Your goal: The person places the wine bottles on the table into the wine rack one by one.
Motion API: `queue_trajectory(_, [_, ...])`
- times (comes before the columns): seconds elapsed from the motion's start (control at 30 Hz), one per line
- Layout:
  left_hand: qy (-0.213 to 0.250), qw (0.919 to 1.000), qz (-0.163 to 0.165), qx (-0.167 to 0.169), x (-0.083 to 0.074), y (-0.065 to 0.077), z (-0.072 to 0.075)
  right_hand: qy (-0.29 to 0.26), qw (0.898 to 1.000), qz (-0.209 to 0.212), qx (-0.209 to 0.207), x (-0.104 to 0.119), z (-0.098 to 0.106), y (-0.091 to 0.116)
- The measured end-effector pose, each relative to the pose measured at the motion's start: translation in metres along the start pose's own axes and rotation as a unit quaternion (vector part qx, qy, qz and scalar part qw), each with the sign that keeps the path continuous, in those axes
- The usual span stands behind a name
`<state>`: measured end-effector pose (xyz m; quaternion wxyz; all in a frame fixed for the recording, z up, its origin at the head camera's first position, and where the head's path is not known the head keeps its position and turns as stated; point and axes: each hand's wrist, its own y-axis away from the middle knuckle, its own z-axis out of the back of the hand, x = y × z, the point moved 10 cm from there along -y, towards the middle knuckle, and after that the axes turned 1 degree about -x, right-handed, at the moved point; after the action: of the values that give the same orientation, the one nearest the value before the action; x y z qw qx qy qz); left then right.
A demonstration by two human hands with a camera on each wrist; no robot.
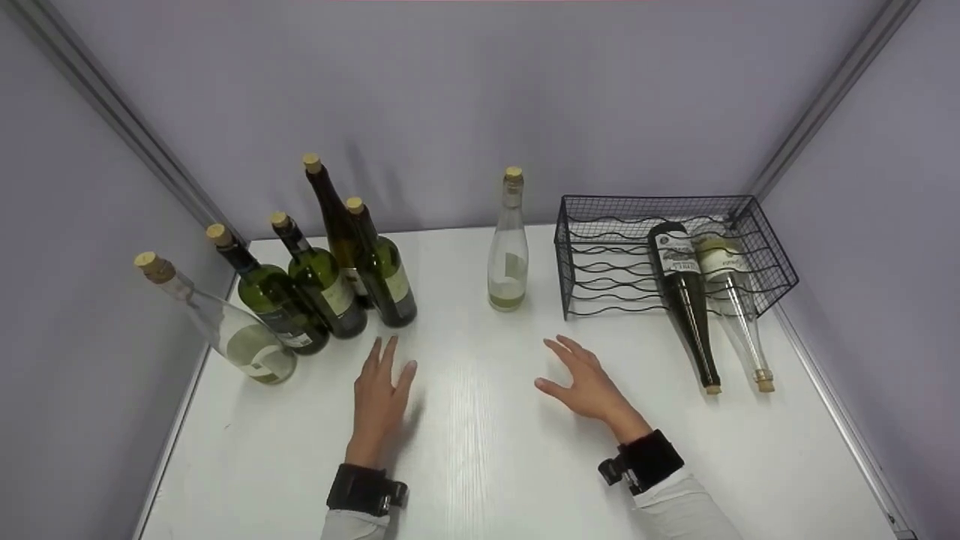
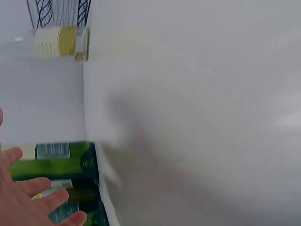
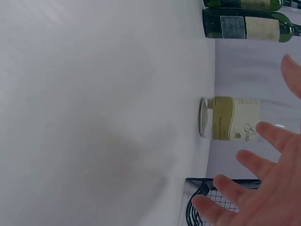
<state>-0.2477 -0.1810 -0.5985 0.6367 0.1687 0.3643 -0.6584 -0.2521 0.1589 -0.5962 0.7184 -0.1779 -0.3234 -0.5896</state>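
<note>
My left hand (image 1: 380, 397) is held over the white table with fingers spread and nothing in it, nearest a green wine bottle (image 1: 386, 279) at the right of the upright group. My right hand (image 1: 589, 382) also has its fingers spread and holds nothing. Beyond it a clear corked bottle (image 1: 508, 259) stands alone near the back wall; its yellow and cream label (image 3: 235, 118) shows in the right wrist view. To the right, a black wire rack (image 1: 611, 266) holds a dark green bottle (image 1: 686, 300) and a clear bottle (image 1: 739, 300), both lying with their corked necks toward me.
At the left stand a clear bottle (image 1: 240, 334), a dark green bottle (image 1: 281, 304), another green bottle (image 1: 328, 292) and a tall brown bottle (image 1: 334, 214), close together and corked. Grey walls (image 1: 465, 112) enclose the table (image 1: 465, 450) at the back and both sides.
</note>
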Motion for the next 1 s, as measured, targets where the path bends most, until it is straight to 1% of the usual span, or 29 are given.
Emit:
queue_trajectory(0.07, [0.026, 0.9989, 0.013, -0.037, 0.008, 0.0, 0.013, -0.01, 1.0, -0.001, 0.01, 0.003, -0.006, -0.001])
queue_trajectory(0.13, [0.054, 0.9948, 0.027, -0.082, 0.015, 0.002, 0.026, -0.022, 1.0, 0.005, 0.02, 0.007, -0.012, 0.0])
queue_trajectory(0.2, [0.077, 0.9877, 0.041, -0.129, 0.022, 0.005, 0.039, -0.031, 0.999, 0.01, 0.033, 0.009, -0.019, 0.0])
queue_trajectory(0.3, [0.096, 0.9735, 0.074, -0.194, 0.034, 0.009, 0.057, -0.042, 0.998, 0.025, 0.045, 0.015, -0.027, 0.002])
queue_trajectory(0.4, [0.11, 0.9523, 0.129, -0.254, 0.049, 0.014, 0.073, -0.047, 0.997, 0.04, 0.055, 0.02, -0.033, 0.003])
queue_trajectory(0.47, [0.124, 0.9349, 0.169, -0.286, 0.061, 0.018, 0.081, -0.049, 0.996, 0.05, 0.059, 0.023, -0.036, 0.003])
queue_trajectory(0.53, [0.148, 0.9159, 0.206, -0.311, 0.072, 0.022, 0.088, -0.052, 0.995, 0.058, 0.063, 0.026, -0.038, 0.003])
queue_trajectory(0.6, [0.17, 0.8997, 0.229, -0.331, 0.081, 0.024, 0.095, -0.053, 0.995, 0.061, 0.066, 0.028, -0.04, 0.003])
queue_trajectory(0.63, [0.18, 0.8931, 0.236, -0.338, 0.086, 0.025, 0.098, -0.054, 0.994, 0.062, 0.069, 0.029, -0.041, 0.003])
queue_trajectory(0.67, [0.185, 0.8884, 0.239, -0.346, 0.09, 0.025, 0.101, -0.054, 0.994, 0.062, 0.071, 0.029, -0.042, 0.002])
queue_trajectory(0.73, [0.188, 0.8822, 0.239, -0.359, 0.098, 0.026, 0.107, -0.054, 0.994, 0.063, 0.077, 0.032, -0.044, 0.002])
queue_trajectory(0.83, [0.177, 0.8808, 0.238, -0.369, 0.109, 0.025, 0.116, -0.055, 0.992, 0.066, 0.087, 0.036, -0.048, 0.001])
queue_trajectory(0.93, [0.177, 0.8792, 0.251, -0.364, 0.122, 0.023, 0.122, -0.064, 0.991, 0.069, 0.096, 0.041, -0.051, 0.001])
queue_trajectory(1.0, [0.186, 0.8765, 0.262, -0.358, 0.128, 0.021, 0.126, -0.071, 0.99, 0.067, 0.1, 0.042, -0.053, 0.0])
